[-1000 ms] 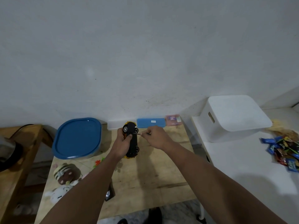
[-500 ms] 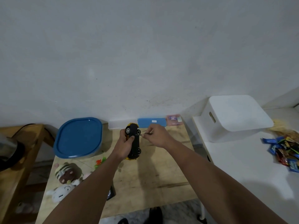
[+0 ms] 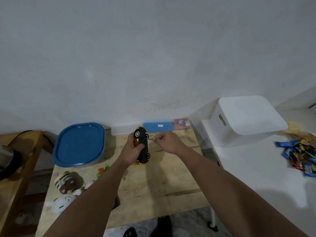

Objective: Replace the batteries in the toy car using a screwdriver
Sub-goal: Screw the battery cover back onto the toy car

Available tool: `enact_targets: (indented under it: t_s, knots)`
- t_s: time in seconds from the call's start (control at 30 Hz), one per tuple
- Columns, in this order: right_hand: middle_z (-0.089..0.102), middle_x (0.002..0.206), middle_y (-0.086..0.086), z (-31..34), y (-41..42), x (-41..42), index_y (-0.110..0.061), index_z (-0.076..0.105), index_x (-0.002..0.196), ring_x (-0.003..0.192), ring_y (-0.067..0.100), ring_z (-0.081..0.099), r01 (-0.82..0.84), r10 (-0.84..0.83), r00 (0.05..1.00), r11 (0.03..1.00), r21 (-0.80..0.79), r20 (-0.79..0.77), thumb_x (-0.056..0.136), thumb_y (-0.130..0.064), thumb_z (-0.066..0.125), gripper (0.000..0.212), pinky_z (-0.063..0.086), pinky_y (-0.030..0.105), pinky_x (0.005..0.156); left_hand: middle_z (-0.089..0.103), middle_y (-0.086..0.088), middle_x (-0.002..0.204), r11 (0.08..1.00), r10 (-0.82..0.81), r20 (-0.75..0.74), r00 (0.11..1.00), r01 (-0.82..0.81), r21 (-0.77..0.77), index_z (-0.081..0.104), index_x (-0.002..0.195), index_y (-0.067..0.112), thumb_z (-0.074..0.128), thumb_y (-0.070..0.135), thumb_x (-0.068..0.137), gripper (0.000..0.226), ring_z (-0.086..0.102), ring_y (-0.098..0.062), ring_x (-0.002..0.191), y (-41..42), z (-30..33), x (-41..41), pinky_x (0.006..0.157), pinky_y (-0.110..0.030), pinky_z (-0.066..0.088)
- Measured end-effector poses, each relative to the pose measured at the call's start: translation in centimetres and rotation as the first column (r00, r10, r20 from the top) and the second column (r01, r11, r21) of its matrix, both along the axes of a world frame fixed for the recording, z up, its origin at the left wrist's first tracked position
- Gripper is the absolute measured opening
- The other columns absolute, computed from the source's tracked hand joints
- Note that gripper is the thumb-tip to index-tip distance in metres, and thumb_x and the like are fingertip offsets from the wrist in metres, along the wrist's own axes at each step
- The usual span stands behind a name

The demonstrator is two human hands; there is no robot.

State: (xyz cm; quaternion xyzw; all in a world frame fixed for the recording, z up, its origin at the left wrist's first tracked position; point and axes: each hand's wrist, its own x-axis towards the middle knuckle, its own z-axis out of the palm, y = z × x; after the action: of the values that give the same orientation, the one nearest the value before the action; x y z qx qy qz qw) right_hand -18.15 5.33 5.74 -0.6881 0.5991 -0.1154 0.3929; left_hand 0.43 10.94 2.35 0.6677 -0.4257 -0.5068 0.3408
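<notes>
The wooden desk (image 3: pixel 153 190) has bare boards toward its six o'clock edge. A white lidded bin (image 3: pixel 246 120) stands at three o'clock, a blue-lidded container (image 3: pixel 79 144) at nine. Left hand (image 3: pixel 131 151) grips the yellow toy car (image 3: pixel 142 146) on its side; right hand (image 3: pixel 168 142) pinches a thin screwdriver (image 3: pixel 150 139) against its black underside.

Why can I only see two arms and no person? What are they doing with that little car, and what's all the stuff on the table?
The camera sits on the person's head and looks down, so you see only their own arms. The left hand holds a yellow toy car turned on its side, black belly facing right. The right hand pinches a thin screwdriver with its tip against that belly. They work above a wooden table. On it are a box with a blue lid, plush toys and a blue case by the wall. To the right, a white bin and snack packets sit on a white surface.
</notes>
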Motion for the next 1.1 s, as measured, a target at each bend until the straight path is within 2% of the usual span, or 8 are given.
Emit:
enact_targets:
  t_s: [0.13,0.23,0.33,0.5,0.6,0.7,0.8,1.1]
  knots:
    - [0.065,0.069,0.005,-0.5,-0.4,-2.0,-0.012,0.064,0.068,0.067,0.018,0.062,0.12,-0.12,0.992,0.992,-0.023,0.033,0.095,-0.036,0.062,0.036,0.047,0.032,0.064,0.071,0.008,0.11,0.997,0.024,0.088,0.996,-0.017,-0.079,0.043,0.147,0.04,0.067,0.022,0.093,0.062,0.069,-0.014,0.097,-0.5,0.0,-0.9,0.086,-0.037,0.056]
    - [0.069,0.082,0.019,-1.5,-0.7,-3.5,0.001,0.068,0.084,0.074,0.028,0.066,0.182,-0.182,0.982,0.983,0.002,0.039,0.093,-0.037,0.061,0.04,0.048,0.035,0.066,0.071,0.009,0.095,0.991,0.06,0.21,0.976,-0.033,-0.131,0.049,0.14,0.042,0.066,0.038,0.092,0.051,0.068,-0.017,0.086,-0.8,-0.6,-2.1,0.082,-0.042,0.058]
    - [0.07,0.085,0.019,-2.8,-0.9,-4.6,0.001,0.07,0.09,0.077,0.03,0.066,0.214,-0.214,0.977,0.977,0.004,0.016,0.093,-0.04,0.061,0.042,0.043,0.032,0.063,0.065,-0.004,0.112,0.998,0.048,0.369,0.928,-0.026,-0.064,0.038,0.146,0.045,0.054,0.069,0.089,0.063,0.063,-0.03,0.104,-1.3,-2.7,-3.2,0.091,-0.051,0.055]
    - [0.07,0.083,0.004,-6.1,-0.7,-6.0,-0.009,0.072,0.087,0.079,0.019,0.063,0.247,-0.247,0.969,0.969,0.013,-0.006,0.094,-0.042,0.063,0.035,0.048,0.033,0.07,0.041,-0.022,0.138,0.998,-0.036,0.543,0.839,0.001,0.066,0.019,0.16,0.026,0.051,0.052,0.1,0.072,0.04,-0.048,0.128,-0.6,-7.1,-6.2,0.098,-0.057,0.043]
    - [0.065,0.079,-0.002,-7.9,-0.5,-6.4,-0.016,0.068,0.083,0.076,0.016,0.059,0.26,-0.26,0.966,0.966,0.002,-0.011,0.094,-0.041,0.063,0.027,0.04,0.028,0.066,0.036,-0.022,0.141,0.987,-0.124,0.637,0.76,0.031,0.155,0.016,0.162,0.024,0.048,0.044,0.101,0.071,0.035,-0.046,0.128,0.0,-9.3,-8.1,0.097,-0.057,0.043]
    - [0.062,0.072,-0.004,-9.3,-0.3,-6.7,-0.018,0.066,0.079,0.073,0.017,0.06,0.265,-0.265,0.964,0.964,-0.005,-0.007,0.094,-0.04,0.064,0.026,0.038,0.027,0.059,0.034,-0.019,0.142,0.97,-0.216,0.729,0.65,0.059,0.235,0.015,0.161,0.027,0.047,0.047,0.101,0.071,0.036,-0.041,0.124,0.9,-10.8,-9.6,0.09,-0.053,0.048]
    - [0.061,0.07,-0.006,-10.0,-0.3,-6.8,-0.02,0.065,0.076,0.072,0.015,0.059,0.264,-0.264,0.965,0.964,-0.018,0.005,0.093,-0.04,0.065,0.026,0.038,0.027,0.059,0.033,-0.017,0.143,0.957,-0.259,0.764,0.591,0.051,0.286,0.016,0.159,0.031,0.052,0.055,0.098,0.075,0.037,-0.039,0.124,1.0,-12.0,-10.2,0.09,-0.051,0.05]
    - [0.064,0.074,-0.01,-10.4,-0.6,-6.4,-0.024,0.066,0.079,0.072,0.008,0.059,0.261,-0.26,0.965,0.965,-0.02,0.032,0.092,-0.042,0.066,0.022,0.038,0.024,0.06,0.032,-0.014,0.143,0.953,-0.226,0.747,0.625,-0.015,0.301,0.017,0.159,0.035,0.051,0.076,0.087,0.089,0.039,-0.036,0.124,0.1,-12.6,-10.4,0.09,-0.047,0.05]
